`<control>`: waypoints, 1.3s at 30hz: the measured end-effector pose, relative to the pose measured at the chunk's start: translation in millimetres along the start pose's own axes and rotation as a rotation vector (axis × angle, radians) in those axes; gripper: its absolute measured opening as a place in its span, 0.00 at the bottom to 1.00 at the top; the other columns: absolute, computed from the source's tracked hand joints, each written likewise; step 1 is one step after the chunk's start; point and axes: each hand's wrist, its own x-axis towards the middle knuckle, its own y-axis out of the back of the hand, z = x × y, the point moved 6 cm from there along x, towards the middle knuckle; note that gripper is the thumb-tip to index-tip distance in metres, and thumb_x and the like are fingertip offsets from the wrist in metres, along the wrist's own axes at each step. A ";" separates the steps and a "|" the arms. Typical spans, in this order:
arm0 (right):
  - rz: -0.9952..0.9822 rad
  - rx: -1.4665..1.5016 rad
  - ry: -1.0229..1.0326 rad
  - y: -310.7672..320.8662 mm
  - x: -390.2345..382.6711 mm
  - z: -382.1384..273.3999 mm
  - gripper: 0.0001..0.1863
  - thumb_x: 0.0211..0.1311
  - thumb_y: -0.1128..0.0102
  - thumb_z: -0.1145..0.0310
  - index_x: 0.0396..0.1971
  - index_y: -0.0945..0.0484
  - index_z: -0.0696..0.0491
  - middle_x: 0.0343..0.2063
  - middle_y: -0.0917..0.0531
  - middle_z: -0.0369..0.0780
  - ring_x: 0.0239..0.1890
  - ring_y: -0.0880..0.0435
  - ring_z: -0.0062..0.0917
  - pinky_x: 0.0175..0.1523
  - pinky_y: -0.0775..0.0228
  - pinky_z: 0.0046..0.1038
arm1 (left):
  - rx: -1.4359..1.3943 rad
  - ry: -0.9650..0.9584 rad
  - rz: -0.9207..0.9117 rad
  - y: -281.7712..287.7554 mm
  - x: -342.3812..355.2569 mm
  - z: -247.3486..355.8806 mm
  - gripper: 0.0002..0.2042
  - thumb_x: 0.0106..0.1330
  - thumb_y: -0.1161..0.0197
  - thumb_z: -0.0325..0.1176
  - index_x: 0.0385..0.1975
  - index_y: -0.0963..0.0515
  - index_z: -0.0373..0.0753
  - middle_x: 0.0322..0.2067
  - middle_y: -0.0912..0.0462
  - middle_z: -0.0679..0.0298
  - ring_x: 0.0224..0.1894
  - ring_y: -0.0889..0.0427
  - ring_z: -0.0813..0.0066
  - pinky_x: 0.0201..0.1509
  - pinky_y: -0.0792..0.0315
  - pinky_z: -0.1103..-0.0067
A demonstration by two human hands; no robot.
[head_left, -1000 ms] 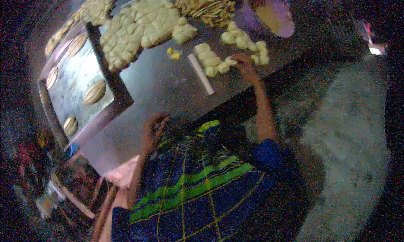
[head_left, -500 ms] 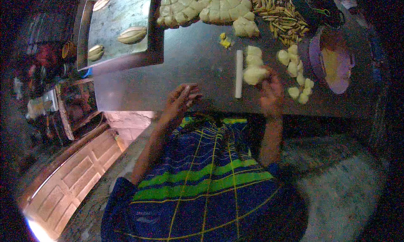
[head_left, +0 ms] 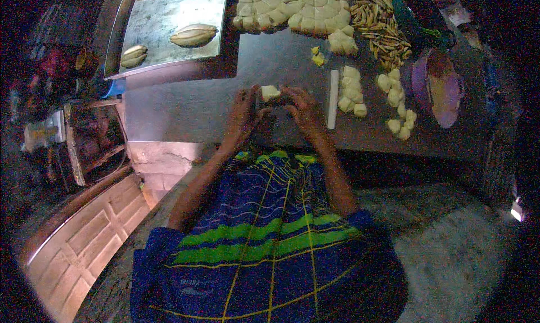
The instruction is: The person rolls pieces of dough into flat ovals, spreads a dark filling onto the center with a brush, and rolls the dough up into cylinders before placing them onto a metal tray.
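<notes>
A small pale piece of dough (head_left: 270, 92) is between my two hands above the metal table. My left hand (head_left: 246, 109) grips it from the left with curled fingers. On its other side, my right hand (head_left: 302, 106) has its fingers closed on the right edge of the piece. Just right of that hand lies a white rod (head_left: 332, 100), pointing away from me. Beyond the rod sits a cluster of dough pieces (head_left: 351, 88), and farther right is a second group of dough pieces (head_left: 390, 87).
A metal tray (head_left: 163, 28) with shaped, ridged dough pieces (head_left: 194, 35) stands far left. Big scored dough slabs (head_left: 292, 7) lie at the back, near a yellow lump (head_left: 318, 57). A heap of brownish strips (head_left: 382, 28) and a purple container (head_left: 421, 87) are on the right.
My right hand has taken a dough piece from the cluster beside the rod and moved left with it. My left hand has come up to meet it. The view has shifted slightly.
</notes>
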 end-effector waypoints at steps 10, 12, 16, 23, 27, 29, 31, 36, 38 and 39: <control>-0.220 0.041 0.027 -29.6 23.6 16.0 0.40 0.54 0.29 0.73 0.69 0.31 0.41 0.58 0.24 0.44 0.59 0.22 0.42 0.61 0.26 0.39 | -0.451 -0.387 0.001 -6.1 33.9 -1.6 0.36 0.61 0.30 0.36 0.69 0.39 0.39 0.61 0.28 0.46 0.59 0.25 0.47 0.57 0.27 0.61; -0.062 -0.313 0.106 -27.6 15.7 3.4 0.40 0.52 0.28 0.74 0.69 0.30 0.41 0.59 0.25 0.44 0.59 0.22 0.43 0.62 0.27 0.40 | 0.079 -0.555 0.235 7.7 25.7 4.9 0.36 0.61 0.31 0.38 0.68 0.40 0.38 0.59 0.27 0.47 0.58 0.25 0.47 0.56 0.27 0.61; -0.201 -0.036 0.021 -23.4 34.4 -14.9 0.36 0.54 0.30 0.73 0.66 0.27 0.42 0.61 0.24 0.46 0.61 0.24 0.45 0.65 0.30 0.43 | 0.189 -0.099 0.087 -9.6 8.9 -13.2 0.31 0.62 0.32 0.39 0.64 0.36 0.38 0.54 0.24 0.48 0.57 0.25 0.43 0.54 0.27 0.60; -0.049 -0.033 0.095 -26.8 25.9 9.9 0.32 0.55 0.32 0.75 0.63 0.26 0.46 0.56 0.23 0.47 0.58 0.22 0.46 0.64 0.29 0.42 | -0.246 -0.314 -0.020 -10.5 21.6 -7.9 0.24 0.64 0.35 0.36 0.60 0.30 0.38 0.52 0.24 0.48 0.56 0.25 0.41 0.57 0.28 0.60; 0.070 -0.028 -0.024 -10.8 4.7 -20.4 0.32 0.56 0.31 0.73 0.63 0.26 0.48 0.54 0.22 0.48 0.58 0.22 0.46 0.64 0.28 0.42 | -0.292 -0.420 -0.135 7.2 23.7 9.0 0.22 0.66 0.37 0.36 0.59 0.28 0.39 0.54 0.25 0.48 0.57 0.25 0.43 0.61 0.29 0.62; 0.070 0.085 -0.065 -19.0 3.7 -7.0 0.33 0.55 0.30 0.73 0.64 0.26 0.48 0.54 0.22 0.48 0.57 0.21 0.46 0.62 0.26 0.41 | -0.172 -0.375 -0.086 2.0 22.1 1.2 0.22 0.67 0.36 0.38 0.59 0.27 0.39 0.55 0.26 0.48 0.56 0.26 0.44 0.60 0.29 0.63; 0.109 0.079 -0.044 -23.5 -0.4 -1.2 0.33 0.54 0.30 0.74 0.63 0.26 0.49 0.53 0.22 0.48 0.55 0.20 0.45 0.60 0.25 0.40 | -0.100 -0.330 -0.060 -7.6 23.1 -11.2 0.20 0.68 0.37 0.39 0.57 0.26 0.39 0.53 0.25 0.48 0.54 0.25 0.45 0.58 0.28 0.63; 0.054 0.060 0.013 -17.9 15.3 -17.8 0.28 0.56 0.33 0.76 0.60 0.24 0.51 0.55 0.22 0.46 0.53 0.20 0.44 0.58 0.25 0.40 | -0.064 -0.213 -0.087 -20.4 46.9 -22.4 0.13 0.71 0.39 0.39 0.47 0.22 0.38 0.41 0.21 0.51 0.43 0.20 0.49 0.48 0.26 0.62; 0.044 0.054 -0.033 -28.6 16.0 10.8 0.26 0.57 0.35 0.76 0.59 0.23 0.51 0.55 0.22 0.45 0.52 0.19 0.44 0.57 0.25 0.39 | -0.056 -0.165 -0.010 -15.4 39.3 -11.0 0.11 0.71 0.39 0.38 0.43 0.22 0.37 0.37 0.21 0.52 0.39 0.20 0.49 0.45 0.26 0.62; 0.037 0.055 -0.053 -32.0 16.5 18.4 0.25 0.58 0.35 0.76 0.58 0.23 0.51 0.55 0.22 0.45 0.51 0.19 0.43 0.56 0.25 0.39 | -0.048 -0.139 0.030 -13.3 34.2 -6.8 0.10 0.71 0.40 0.38 0.41 0.22 0.37 0.35 0.20 0.53 0.37 0.20 0.49 0.44 0.26 0.62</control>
